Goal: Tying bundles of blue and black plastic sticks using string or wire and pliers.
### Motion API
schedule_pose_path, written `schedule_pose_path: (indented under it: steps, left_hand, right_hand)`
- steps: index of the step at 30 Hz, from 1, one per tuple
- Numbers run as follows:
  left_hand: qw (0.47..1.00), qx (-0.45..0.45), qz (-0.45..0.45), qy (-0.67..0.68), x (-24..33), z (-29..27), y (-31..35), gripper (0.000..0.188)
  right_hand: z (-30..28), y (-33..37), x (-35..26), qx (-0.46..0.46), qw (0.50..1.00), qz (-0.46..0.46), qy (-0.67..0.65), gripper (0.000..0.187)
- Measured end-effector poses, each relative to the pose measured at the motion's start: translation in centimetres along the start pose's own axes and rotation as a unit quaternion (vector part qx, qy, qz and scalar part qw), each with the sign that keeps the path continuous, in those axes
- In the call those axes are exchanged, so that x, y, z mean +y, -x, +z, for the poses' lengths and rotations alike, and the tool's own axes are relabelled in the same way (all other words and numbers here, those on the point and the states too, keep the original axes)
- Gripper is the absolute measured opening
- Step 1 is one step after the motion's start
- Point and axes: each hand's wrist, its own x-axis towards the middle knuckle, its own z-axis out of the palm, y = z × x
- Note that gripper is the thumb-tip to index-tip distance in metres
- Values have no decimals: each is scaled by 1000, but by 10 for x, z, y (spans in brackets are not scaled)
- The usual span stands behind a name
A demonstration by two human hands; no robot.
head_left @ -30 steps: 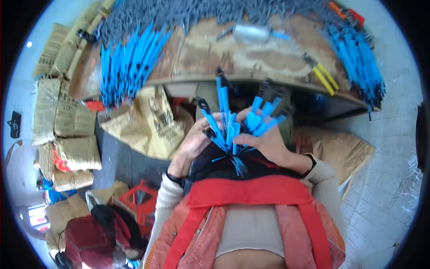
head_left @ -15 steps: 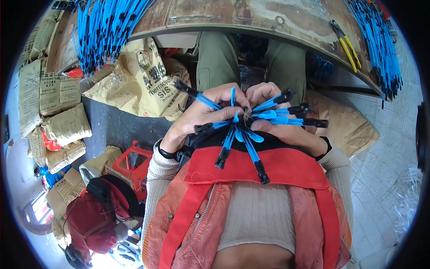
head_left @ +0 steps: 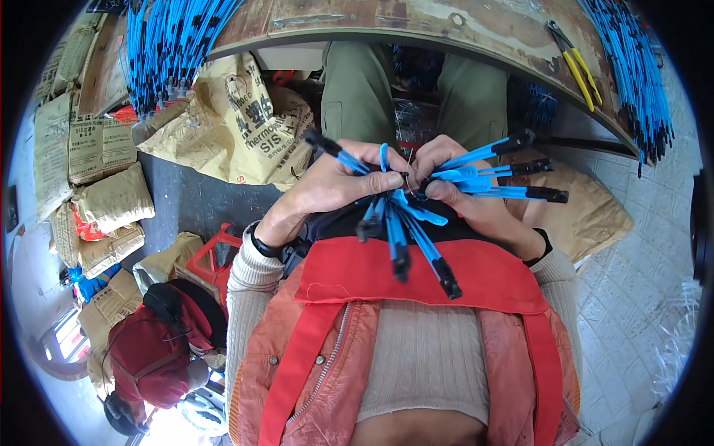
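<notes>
In front of my chest is a spoked cluster of blue strips with black ends (head_left: 422, 241), fanning out from a dark centre. My left hand (head_left: 327, 182) is closed on the left side of the cluster, its thumb pressed near the centre. On the other side, my right hand (head_left: 472, 208) is pinching several blue strips that point right. A thin wire (head_left: 410, 157) shows between the fingertips at the hub. Fingers partly hide the hub. Several more strips hang down over the red and black apron (head_left: 409, 271).
Ahead stands a worn wooden table (head_left: 335, 18). Blue strip bundles lie at its left (head_left: 167, 52) and right (head_left: 632, 82), with yellow-handled pliers (head_left: 576, 70) near the right one. Paper sacks (head_left: 230, 130) and a red plastic stool (head_left: 212, 256) are at left. Another person (head_left: 152, 353) is at lower left.
My right hand has turned slightly, and its strips now reach farther right. Lower strips have swung down and right, some blurred. A small gap has opened between the two hands' fingertips.
</notes>
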Motion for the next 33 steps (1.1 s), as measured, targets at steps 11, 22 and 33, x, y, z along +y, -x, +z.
schedule_pose_path:
  steps: [11,22,33]
  left_hand:
    - [1000,-15,6,5,7,16,-23,34]
    - [991,52,-22,-118,14,37,-41,20]
    - [991,-92,-53,-80,1,-5,-95,28]
  right_hand:
    - [-14,16,6,55,995,-84,14,22]
    - [-16,27,24,180,982,-53,-30,14]
    - [-39,41,-3,150,986,19,-67,41]
